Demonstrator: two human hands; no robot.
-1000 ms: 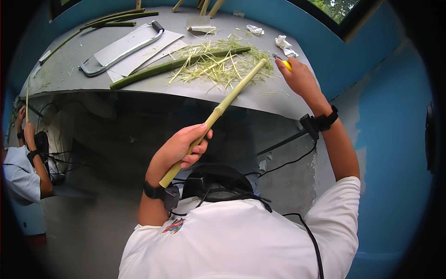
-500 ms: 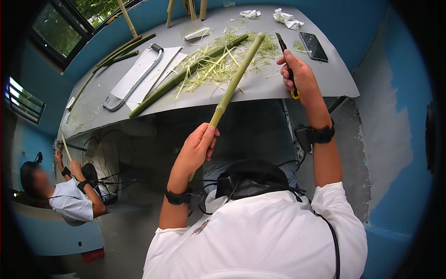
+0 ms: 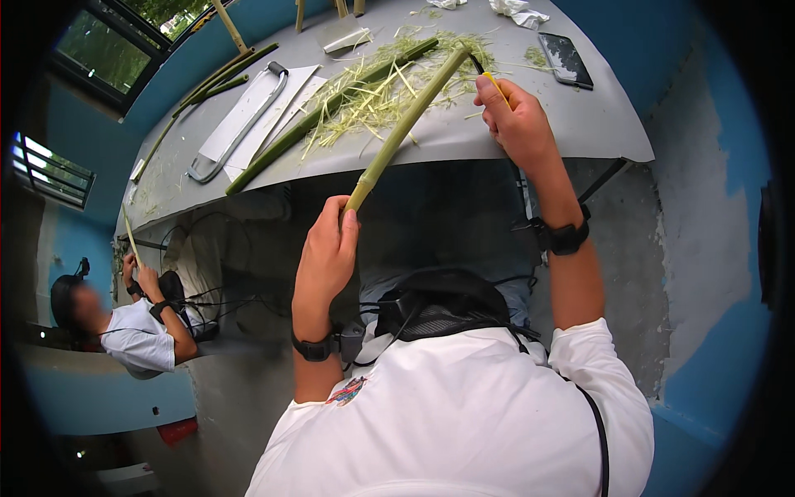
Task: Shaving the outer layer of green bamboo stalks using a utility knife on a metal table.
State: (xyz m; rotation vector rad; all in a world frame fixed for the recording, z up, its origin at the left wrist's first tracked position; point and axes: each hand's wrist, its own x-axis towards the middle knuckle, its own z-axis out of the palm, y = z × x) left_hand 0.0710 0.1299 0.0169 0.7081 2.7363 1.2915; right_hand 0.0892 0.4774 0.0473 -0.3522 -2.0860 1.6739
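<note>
My left hand (image 3: pixel 326 253) is closed around the near end of a pale green bamboo stick (image 3: pixel 401 135). From there the stick slants up and right, its far end over the table's shavings. In my right hand (image 3: pixel 523 124) is a black and yellow utility knife (image 3: pixel 489 79), fingers wrapped around its handle. Its dark blade meets the stick's far tip or lies right beside it; I cannot tell which. Under the stick spreads a heap of thin green bamboo shavings (image 3: pixel 352 130). A thicker dark green bamboo pole (image 3: pixel 305 127) lies across the table, partly among them.
The grey table (image 3: pixel 464 149) carries a hacksaw (image 3: pixel 263 109) on white sheets, a phone (image 3: pixel 566 60) at the right, crumpled tissue (image 3: pixel 520 12) and thin green poles (image 3: pixel 217 89) at the far left. Another person (image 3: pixel 141 331) sits at the left, holding a thin strip.
My right hand has moved left with the knife, bringing its blade to the stick's far end. My left hand and the stick's near end have shifted left and slightly up.
</note>
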